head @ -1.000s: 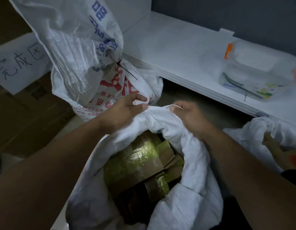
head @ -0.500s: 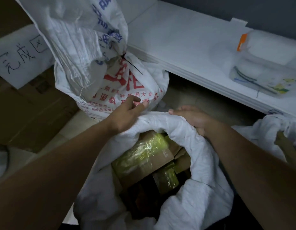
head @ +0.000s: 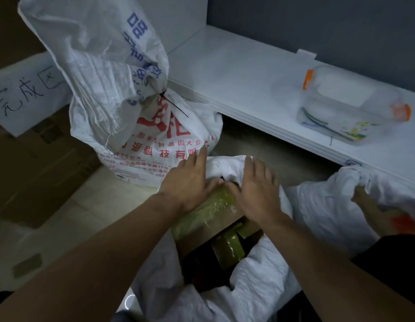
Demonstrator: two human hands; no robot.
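Observation:
An open white woven sack [head: 260, 282] sits in front of me on the floor. Inside it lie cardboard parcels wrapped in yellow-green tape [head: 209, 214]. My left hand [head: 190, 180] lies flat with straight fingers on the far left of the sack's mouth. My right hand [head: 257, 187] lies flat beside it on the far rim, fingers spread. Both hands press down over the top parcel and the folded rim. Neither hand grips anything.
A tied white sack with red and blue print [head: 141, 126] stands just behind. A white shelf [head: 248, 84] holds a clear plastic box with orange clips [head: 348, 112]. Another person's hand [head: 364, 198] holds a second white sack [head: 327, 205] at right. Cardboard boxes [head: 34, 159] with a handwritten sign stand at left.
Both hands let go of the sack's rim, which they were pinching, and now lie flat with straight fingers over the mouth. The rim has been pushed down and away.

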